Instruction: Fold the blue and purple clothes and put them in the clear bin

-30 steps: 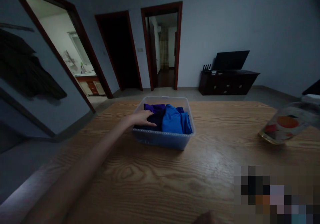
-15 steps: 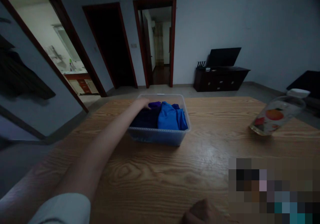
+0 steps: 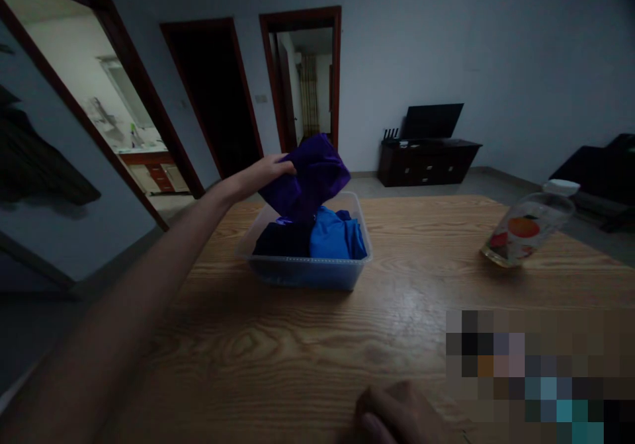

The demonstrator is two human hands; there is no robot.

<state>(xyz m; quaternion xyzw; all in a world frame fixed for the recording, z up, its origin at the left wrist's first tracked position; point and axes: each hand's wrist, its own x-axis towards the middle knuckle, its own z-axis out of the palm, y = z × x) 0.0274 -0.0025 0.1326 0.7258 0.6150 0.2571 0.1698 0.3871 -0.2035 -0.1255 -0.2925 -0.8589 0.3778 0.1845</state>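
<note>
The left hand (image 3: 270,167) grips the purple cloth (image 3: 317,169) at its left edge: the thumb lies on the near face, and the other fingers are mostly hidden by the fabric. The cloth is raised above the translucent plastic bin (image 3: 302,276), and its lower end hangs inside the far part of the rim; contact with the contents cannot be confirmed.

Handling: the cloth appears light, soft and limp, and its slight sheen suggests a smooth, somewhat slippery surface. It is unlikely to break, but loose layers may slide apart. Grip all layers together at an edge, well in from the border; the opposite edge offers a second hold.

Inside the bin, black cloth (image 3: 282,240) occupies the left side and bright blue cloth (image 3: 333,235) the right. The bin stands near the far edge of the wooden table (image 3: 417,298). The right hand (image 3: 397,412) is nearer the wearer, fingers curled; whether they hold anything cannot be determined. A clear bottle (image 3: 528,227) stands toward the table's right edge.
</note>
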